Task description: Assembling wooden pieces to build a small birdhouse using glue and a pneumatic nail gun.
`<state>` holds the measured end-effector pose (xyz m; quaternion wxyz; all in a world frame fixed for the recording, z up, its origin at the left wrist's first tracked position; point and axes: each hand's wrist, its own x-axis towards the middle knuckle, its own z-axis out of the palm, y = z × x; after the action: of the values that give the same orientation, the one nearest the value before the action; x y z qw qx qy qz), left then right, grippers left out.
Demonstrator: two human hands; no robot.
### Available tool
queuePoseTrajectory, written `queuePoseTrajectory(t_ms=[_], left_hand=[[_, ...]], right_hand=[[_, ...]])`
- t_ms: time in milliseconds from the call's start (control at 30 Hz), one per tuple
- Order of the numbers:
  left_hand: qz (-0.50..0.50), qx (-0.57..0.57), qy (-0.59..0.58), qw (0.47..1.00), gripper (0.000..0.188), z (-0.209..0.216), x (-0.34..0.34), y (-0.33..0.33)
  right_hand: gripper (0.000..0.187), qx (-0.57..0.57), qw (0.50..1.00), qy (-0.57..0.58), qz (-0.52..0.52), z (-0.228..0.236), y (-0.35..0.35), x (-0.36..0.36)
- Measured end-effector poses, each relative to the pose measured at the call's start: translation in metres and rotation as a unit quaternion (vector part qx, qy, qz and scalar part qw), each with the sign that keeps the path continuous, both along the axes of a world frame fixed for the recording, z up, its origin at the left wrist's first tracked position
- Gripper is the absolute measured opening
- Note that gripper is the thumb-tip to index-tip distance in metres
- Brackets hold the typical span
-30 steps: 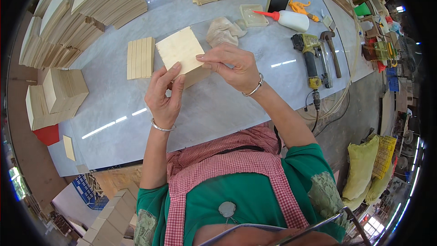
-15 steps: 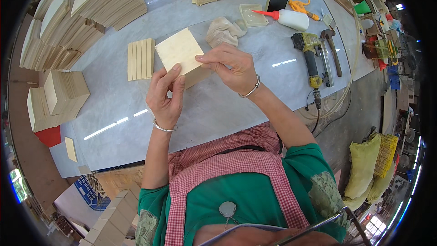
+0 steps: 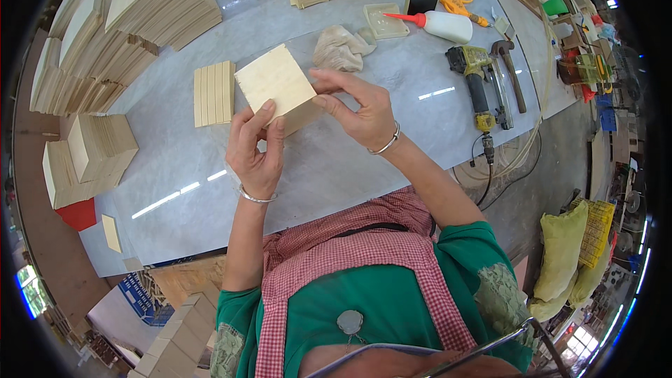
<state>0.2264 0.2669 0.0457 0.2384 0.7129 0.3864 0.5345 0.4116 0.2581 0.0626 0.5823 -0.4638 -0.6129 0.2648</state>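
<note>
A small pale plywood box (image 3: 276,84) with a square top panel stands on the table in front of me, one side face showing below the panel. My left hand (image 3: 253,150) grips its near-left corner, a finger on top and the thumb against the side. At the right corner, my right hand (image 3: 360,108) rests its thumb on the edge, with its fingers around the far side; those fingertips are partly hidden. Left of the box lies a row of narrow wooden strips (image 3: 214,94). A crumpled cloth (image 3: 341,47) lies just behind it.
Stacks of plywood panels (image 3: 164,7) line the left and far side. At right lie a nail gun (image 3: 479,87) with its hose, a hammer (image 3: 509,77), a white glue bottle (image 3: 448,26) with a red nozzle and a shallow clear tray (image 3: 386,22).
My right hand's fingers have opened from a pinch at the panel's corner and spread along the right edge. The left hand keeps its hold. The whole view has shifted slightly.
</note>
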Motion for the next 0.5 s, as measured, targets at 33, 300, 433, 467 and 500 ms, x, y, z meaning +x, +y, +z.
queuePoseTrajectory(t_ms=[33, 300, 433, 467, 500], left_hand=[[0.001, 0.001, -0.002, 1.0, 0.022, 0.0, 0.0, 0.0], [0.005, -0.013, -0.012, 1.0, 0.021, -0.004, 0.001, 0.0], [0.007, -0.02, -0.021, 1.0, 0.021, -0.003, 0.002, -0.001], [0.008, -0.022, -0.026, 0.999, 0.02, -0.003, 0.003, -0.001], [0.008, -0.022, -0.025, 0.999, 0.02, -0.003, 0.003, -0.001]], right_hand=[[0.028, 0.0, 1.0, 0.0, -0.003, -0.003, -0.002, 0.0], [0.019, 0.017, 0.997, -0.048, -0.05, -0.004, -0.015, -0.002], [0.016, 0.017, 0.998, -0.031, -0.06, -0.004, -0.015, -0.007], [0.016, 0.018, 0.997, -0.032, -0.062, -0.004, -0.016, -0.007], [0.017, 0.02, 0.997, -0.033, -0.063, -0.004, -0.016, -0.008]])
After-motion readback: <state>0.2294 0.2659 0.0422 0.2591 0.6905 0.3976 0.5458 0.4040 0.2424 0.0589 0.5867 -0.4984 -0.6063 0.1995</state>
